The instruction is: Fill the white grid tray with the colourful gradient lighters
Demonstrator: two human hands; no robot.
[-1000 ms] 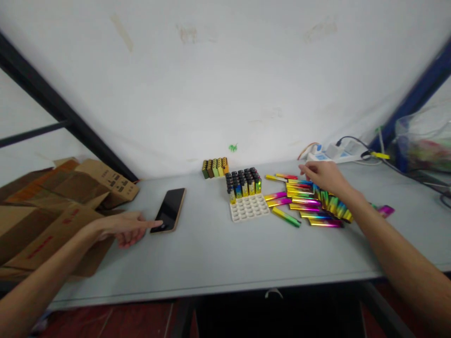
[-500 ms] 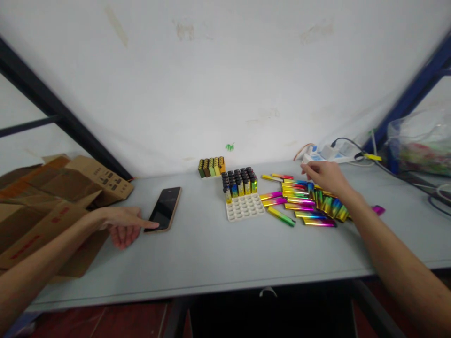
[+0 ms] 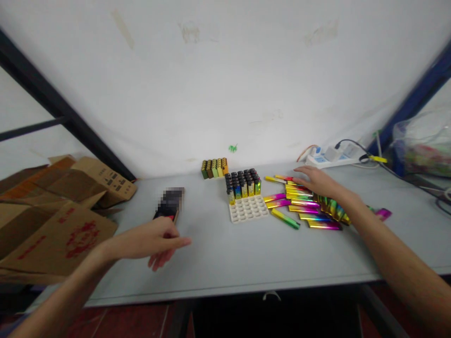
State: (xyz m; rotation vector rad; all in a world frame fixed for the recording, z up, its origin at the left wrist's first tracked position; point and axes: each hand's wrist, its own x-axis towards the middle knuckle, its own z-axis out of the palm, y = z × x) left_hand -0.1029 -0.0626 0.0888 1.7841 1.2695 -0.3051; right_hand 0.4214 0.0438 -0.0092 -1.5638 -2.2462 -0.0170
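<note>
My left hand (image 3: 160, 240) hangs over the table just in front of the phone (image 3: 171, 203), fingers apart and holding nothing. Over the upper part of a pile of shiny coloured sleeves (image 3: 301, 203) is my right hand (image 3: 317, 180), its fingers spread. The hand and forearm hide part of the pile. Left of the pile sits a white tray (image 3: 248, 210) with round slots. Lighters with black tops (image 3: 243, 183) stand upright at its back, and its front slots are bare. A smaller group of lighters (image 3: 214, 168) stands behind it, near the wall.
Open cardboard boxes (image 3: 59, 234) lie at the left. A power strip (image 3: 333, 159) with plugs and cables is against the wall at the back right. Farther right is a clear plastic bag (image 3: 423, 143). The table's front edge (image 3: 225, 291) runs across below.
My left hand has left the phone's screen and moved right and toward the front edge. The fingers of my right hand have opened and spread over the sleeves. The view has shifted slightly.
</note>
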